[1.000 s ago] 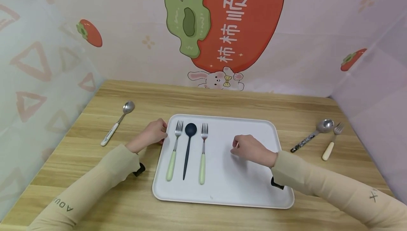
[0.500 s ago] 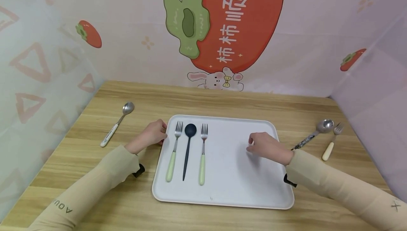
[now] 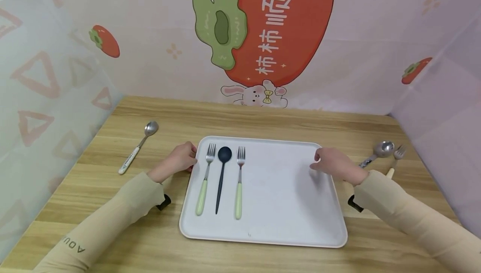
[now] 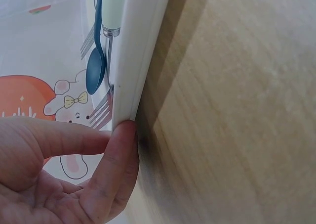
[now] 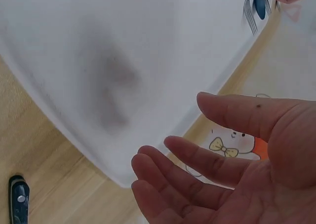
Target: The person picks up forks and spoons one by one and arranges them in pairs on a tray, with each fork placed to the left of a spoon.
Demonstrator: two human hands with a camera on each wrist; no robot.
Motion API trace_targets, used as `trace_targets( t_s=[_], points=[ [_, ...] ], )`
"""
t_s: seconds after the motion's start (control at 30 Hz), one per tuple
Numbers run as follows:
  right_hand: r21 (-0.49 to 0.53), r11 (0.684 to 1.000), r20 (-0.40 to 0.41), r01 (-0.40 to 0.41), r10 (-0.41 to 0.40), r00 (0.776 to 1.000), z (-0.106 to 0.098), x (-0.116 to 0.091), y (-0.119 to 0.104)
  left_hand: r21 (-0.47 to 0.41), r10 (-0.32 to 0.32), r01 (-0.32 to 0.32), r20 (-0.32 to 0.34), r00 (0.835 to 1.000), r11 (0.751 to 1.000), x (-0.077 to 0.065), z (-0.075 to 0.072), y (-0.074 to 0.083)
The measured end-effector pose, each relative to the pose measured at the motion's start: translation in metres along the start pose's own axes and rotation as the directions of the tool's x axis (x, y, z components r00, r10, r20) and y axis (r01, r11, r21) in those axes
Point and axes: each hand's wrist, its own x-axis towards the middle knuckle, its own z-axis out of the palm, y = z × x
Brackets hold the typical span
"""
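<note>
A white rectangular tray [image 3: 285,206] lies on the wooden table. My left hand [image 3: 180,158] pinches its left rim between thumb and fingers, as the left wrist view shows with the tray edge [image 4: 133,70]. On the tray's left half lie a fork [image 3: 201,198] with a pale green handle, a black spoon [image 3: 224,154] and a second green-handled fork [image 3: 239,200], side by side with heads pointing away. My right hand [image 3: 336,164] hovers over the tray's far right corner. Its fingers [image 5: 192,184] are loosely bent, thumb apart, holding nothing.
Left of the tray lies a metal spoon [image 3: 151,128] with a white handle. To its right are a spoon [image 3: 384,149] with a dark patterned handle and a small fork [image 3: 400,152] with a cream handle, both partly behind my right arm. Printed walls enclose the table [image 3: 263,116].
My right hand has moved rightward across the tray to its right edge, and its arm now covers part of the cutlery handles there. The left hand stays on the left rim.
</note>
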Motion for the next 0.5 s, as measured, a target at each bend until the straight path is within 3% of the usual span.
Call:
trace_targets(
  t_s=[0.5],
  points=[
    [0.078, 0.992, 0.001, -0.099, 0.099, 0.995, -0.033, 0.001, 0.038, -0.004, -0.009, 0.009, 0.004, 1.0, 1.0, 0.0, 0.001, -0.001]
  ],
)
